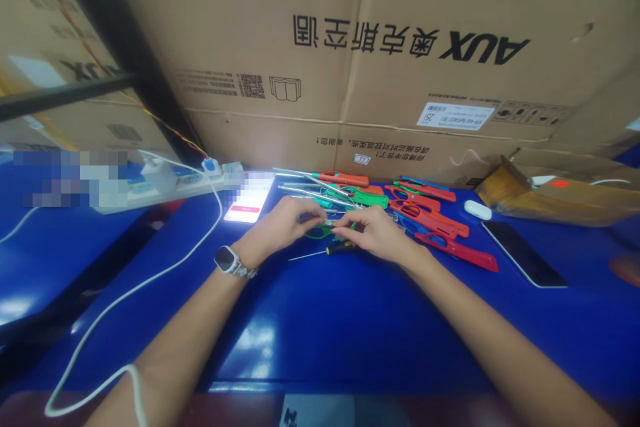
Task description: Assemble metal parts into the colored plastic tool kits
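My left hand (295, 221) and my right hand (373, 232) almost meet above the blue table, fingertips pinched together. Between them is a small pale part (329, 221), too small to name; both hands seem to grip it. Just below lies a screwdriver (340, 249) with a black and yellow handle, its thin shaft pointing left. Behind my hands is a pile of long-nosed lighters: a green lighter (370, 197) and an orange lighter (345, 178) with metal barrels. To the right lie more of them, among them a red lighter (457, 251). My fingers partly hide the pile.
A large cardboard box (400, 93) walls off the back. At left, a lit phone (250, 197) lies near a power strip (185, 185), and a white cable (165, 273) loops across the table. On the right are a dark phone (525, 253), a white case (477, 209) and an opened carton (560, 203).
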`<state>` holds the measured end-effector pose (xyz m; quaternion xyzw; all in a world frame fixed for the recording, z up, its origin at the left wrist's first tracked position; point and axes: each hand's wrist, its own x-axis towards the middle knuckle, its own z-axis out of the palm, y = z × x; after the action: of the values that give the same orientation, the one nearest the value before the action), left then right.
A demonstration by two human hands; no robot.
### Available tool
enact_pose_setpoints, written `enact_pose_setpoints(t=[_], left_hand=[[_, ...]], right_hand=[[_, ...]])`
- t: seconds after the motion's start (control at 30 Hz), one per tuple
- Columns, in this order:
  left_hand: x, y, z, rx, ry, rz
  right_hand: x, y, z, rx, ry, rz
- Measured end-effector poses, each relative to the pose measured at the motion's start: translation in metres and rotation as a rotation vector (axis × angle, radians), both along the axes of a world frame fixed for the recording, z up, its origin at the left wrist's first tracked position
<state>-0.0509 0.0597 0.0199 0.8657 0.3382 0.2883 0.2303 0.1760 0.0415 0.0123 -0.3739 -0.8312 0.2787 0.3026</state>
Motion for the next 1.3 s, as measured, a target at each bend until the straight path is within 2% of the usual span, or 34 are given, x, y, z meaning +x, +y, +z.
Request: enact_pose_setpoints(t=[0.17, 0.3, 0.37, 0.5, 0.63, 0.8, 1.07, 1.17, 1.3], left_hand=[[0.000, 0.000, -0.002, -0.116, 0.013, 0.044], [-0.001, 0.001, -0.004, -0.147, 0.036, 0.066], [-0.002, 0.002, -0.005, -0.113, 0.065, 0.080], [-0.003, 0.000, -0.002, 0.024, 0.083, 0.093], [0.001, -0.003, 0.000, 0.044, 0.115, 0.076], [0.009, -0.005, -0.005, 0.065, 0.216, 0.086], [0.011, -0.002, -0.012, 0.067, 0.244, 0.123], [0.012, -0.002, -0.014, 0.061, 0.258, 0.143], [0.013, -0.003, -0.014, 0.057, 0.291, 0.143]], right_hand=[[0.001, 0.000, -0.002, 0.157, -0.093, -0.024], [0.003, 0.004, -0.004, 0.312, -0.172, -0.047], [0.004, 0.008, -0.005, 0.359, -0.188, -0.020], [0.006, 0.016, -0.004, 0.368, -0.189, 0.013], [0.007, 0.022, -0.006, 0.318, -0.222, 0.034], [0.009, 0.028, -0.011, 0.269, -0.235, 0.118], [0.017, 0.026, -0.012, 0.246, -0.220, 0.016], [0.017, 0.025, -0.017, 0.295, -0.204, 0.010], [0.016, 0.021, -0.023, 0.434, -0.207, 0.001]])
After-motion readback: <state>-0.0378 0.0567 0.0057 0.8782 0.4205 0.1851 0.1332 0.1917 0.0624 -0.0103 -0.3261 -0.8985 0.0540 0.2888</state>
